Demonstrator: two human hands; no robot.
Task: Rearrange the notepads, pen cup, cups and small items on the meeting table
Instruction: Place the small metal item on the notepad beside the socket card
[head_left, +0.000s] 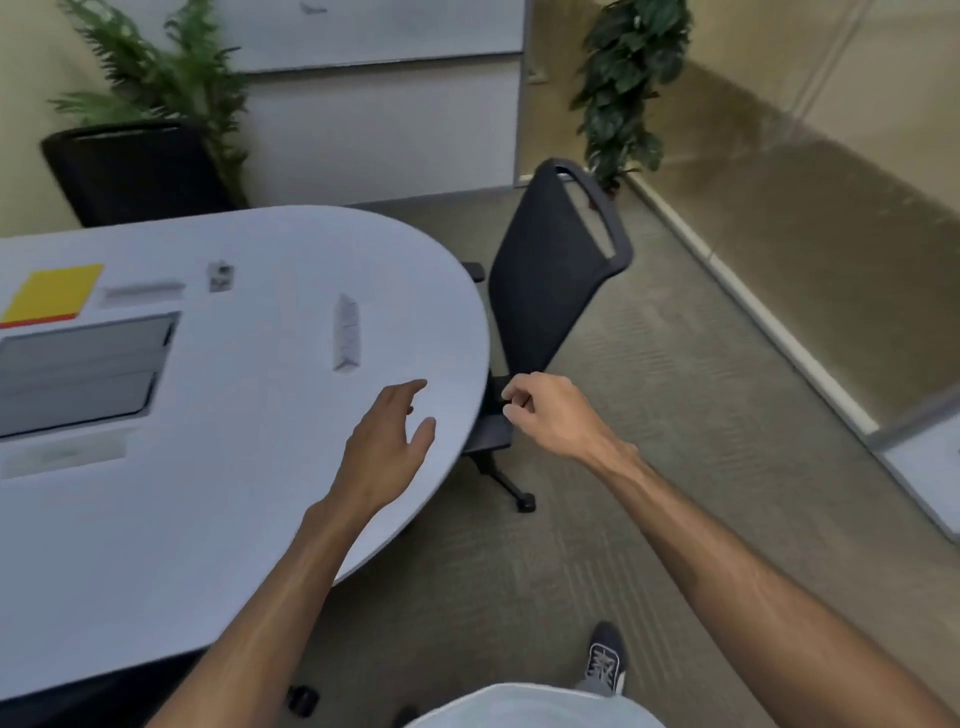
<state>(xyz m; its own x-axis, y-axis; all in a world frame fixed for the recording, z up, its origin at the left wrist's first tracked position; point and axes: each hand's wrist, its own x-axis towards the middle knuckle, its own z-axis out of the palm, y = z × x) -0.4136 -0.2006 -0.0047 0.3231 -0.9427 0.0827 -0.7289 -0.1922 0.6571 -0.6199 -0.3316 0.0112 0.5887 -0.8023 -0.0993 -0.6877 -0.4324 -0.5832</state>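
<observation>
The white meeting table (260, 467) fills the left of the view. A yellow notepad with a red edge (52, 293) lies at its far left. Further right are a small grey item (220, 275) and a folded white card (346, 332). My left hand (387, 447) hovers over the table's right end, fingers apart, holding nothing. My right hand (540, 413) is past the table edge by the base of a black chair's backrest (550, 291). Its fingers are curled; whether they hold anything is unclear. No cups or pen cup are in view.
A grey cable hatch (78, 374) is set into the table, with white strips (140, 293) (62, 457) above and below it. A second black chair (135, 171) and a potted fern (156, 78) stand behind. Another plant (628, 88) stands by the glass wall.
</observation>
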